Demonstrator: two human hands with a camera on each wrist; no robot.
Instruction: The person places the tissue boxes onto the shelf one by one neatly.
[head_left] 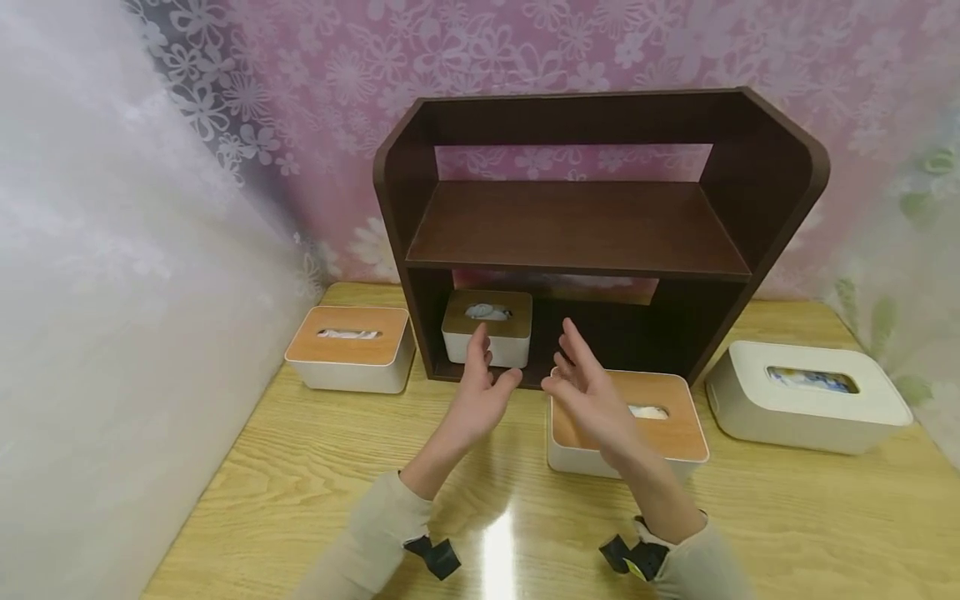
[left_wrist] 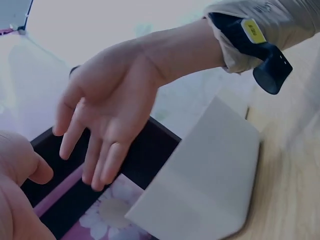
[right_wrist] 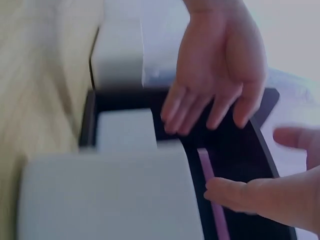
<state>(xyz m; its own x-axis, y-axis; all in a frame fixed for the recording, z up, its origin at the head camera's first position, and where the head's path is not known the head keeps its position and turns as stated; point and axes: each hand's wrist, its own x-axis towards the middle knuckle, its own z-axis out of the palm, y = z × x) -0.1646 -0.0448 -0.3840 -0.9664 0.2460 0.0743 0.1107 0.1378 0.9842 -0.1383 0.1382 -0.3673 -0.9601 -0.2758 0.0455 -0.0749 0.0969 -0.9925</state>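
Note:
Both hands are held in the air before a dark brown shelf, palms turned toward each other and fingers extended. My left hand (head_left: pixel 480 404) holds nothing; its fingertips overlap the front of a small square tissue box (head_left: pixel 504 348) with a brown lid, on the left of the lower shelf. Empty too, my right hand (head_left: pixel 600 408) hovers over the left part of a white tissue box with a wood-look lid (head_left: pixel 671 387) on the table. The left wrist view shows the right palm (left_wrist: pixel 117 95) and a white box side (left_wrist: pixel 200 175). Fingers of both hands also appear in the right wrist view.
The two-tier shelf unit (head_left: pixel 585 225) stands against a pink floral backdrop. Left of it sits another wood-lidded tissue box (head_left: pixel 348 375). An all-white tissue box (head_left: pixel 810 421) stands to the right. A pale wall (head_left: pixel 112 292) borders the wooden table (head_left: pixel 300 483) on the left.

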